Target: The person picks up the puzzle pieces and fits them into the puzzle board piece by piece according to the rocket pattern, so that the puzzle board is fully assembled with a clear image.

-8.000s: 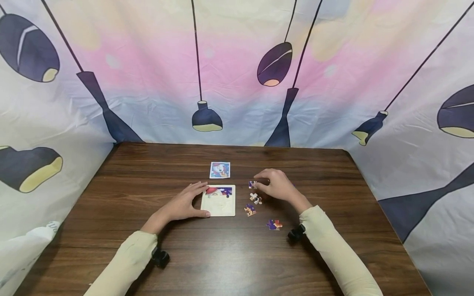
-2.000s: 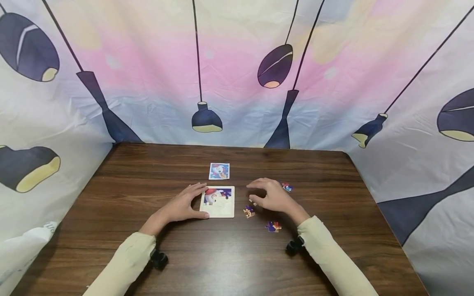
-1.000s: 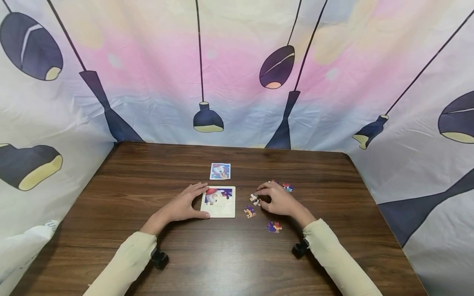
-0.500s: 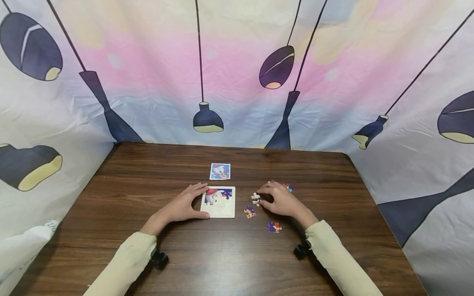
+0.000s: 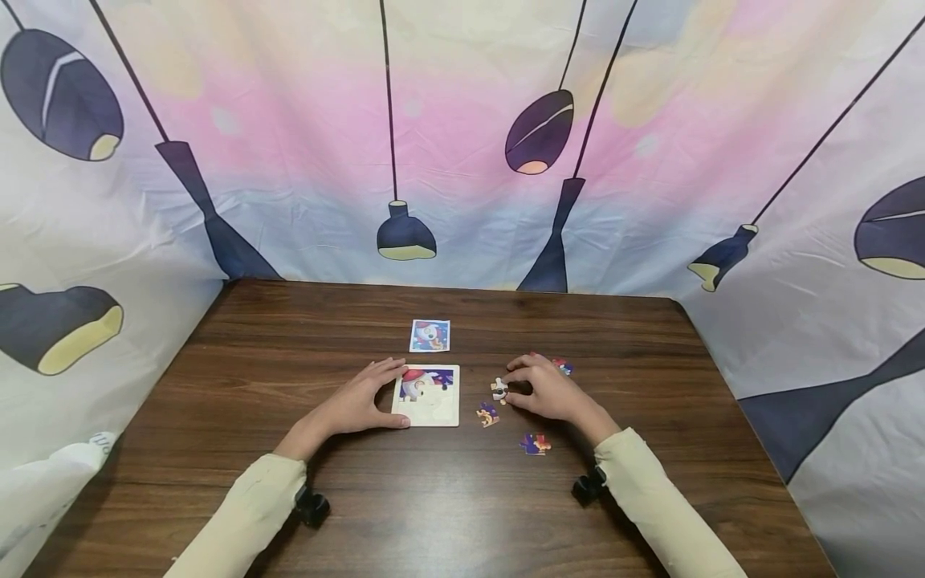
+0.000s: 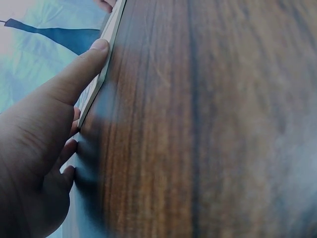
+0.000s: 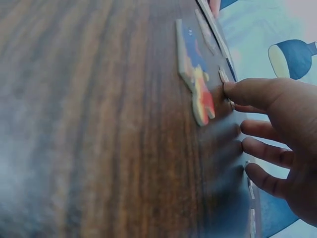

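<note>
Puzzle tray: the pale square tray (image 5: 433, 412) lies flat on the dark wood-grain bench (image 5: 433, 506), beside the left hand and well apart from the right.
Left hand: the left hand (image 5: 352, 401) grips the tray from its left side, thumb at the near left corner, fingertips at the far left corner.
Right hand: the right hand (image 5: 545, 389) is to the right of the tray, thumb and forefinger pinching a white piece; the right wrist view shows its other fingers spread apart.
White piece: this knobbed piece (image 5: 499, 389) with a dark spot is at the right hand's fingertips, just right of the tray.
Fitted pieces: joined pieces (image 5: 414, 387) fill the tray's far strip and part of its left side, showing a red cap, a white face and purple; the rest of the tray is bare.
Orange-and-purple piece: it (image 5: 487, 414) lies right of the tray's near half, nearer the person than the white piece.
Purple-and-red piece: it (image 5: 535, 445) lies beyond the tray's near right corner, toward the person.
Red-and-blue piece: it (image 5: 563, 367) lies far right of the tray, behind the right hand and partly hidden.
Picture card: the card (image 5: 429, 336) lies just beyond the tray's far edge.
</note>
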`<state>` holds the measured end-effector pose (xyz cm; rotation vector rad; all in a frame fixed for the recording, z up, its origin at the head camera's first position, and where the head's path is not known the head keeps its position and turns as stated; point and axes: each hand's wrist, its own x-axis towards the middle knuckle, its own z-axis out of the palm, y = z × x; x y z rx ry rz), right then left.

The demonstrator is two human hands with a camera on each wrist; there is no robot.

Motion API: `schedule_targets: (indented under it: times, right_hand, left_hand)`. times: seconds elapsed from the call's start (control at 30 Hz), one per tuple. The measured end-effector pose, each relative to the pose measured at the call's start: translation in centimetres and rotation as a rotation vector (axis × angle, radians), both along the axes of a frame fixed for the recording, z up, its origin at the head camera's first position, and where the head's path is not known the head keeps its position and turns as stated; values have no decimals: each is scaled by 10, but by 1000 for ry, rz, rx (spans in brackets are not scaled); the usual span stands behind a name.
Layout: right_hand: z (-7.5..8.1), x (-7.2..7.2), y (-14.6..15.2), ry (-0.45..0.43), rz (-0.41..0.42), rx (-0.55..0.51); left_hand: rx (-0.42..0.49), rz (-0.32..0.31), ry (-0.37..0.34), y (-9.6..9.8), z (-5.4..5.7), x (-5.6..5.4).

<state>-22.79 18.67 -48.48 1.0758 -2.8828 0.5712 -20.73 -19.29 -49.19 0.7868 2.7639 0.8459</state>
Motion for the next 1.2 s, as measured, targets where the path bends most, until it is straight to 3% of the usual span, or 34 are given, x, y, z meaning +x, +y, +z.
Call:
schedule_targets:
  times: [0.3,0.7,1.2]
  right_hand:
    - [2,-2,0,-3,11,-2]
    - [10,-1,-8,22,-46,-75]
    - [13,-1,-49,37,53,-145]
  left_hand:
    - [3,3,7,-1,-1,1]
    - [0,11,-19,0,0,0]
    - [2,11,-14,-1,1,2]
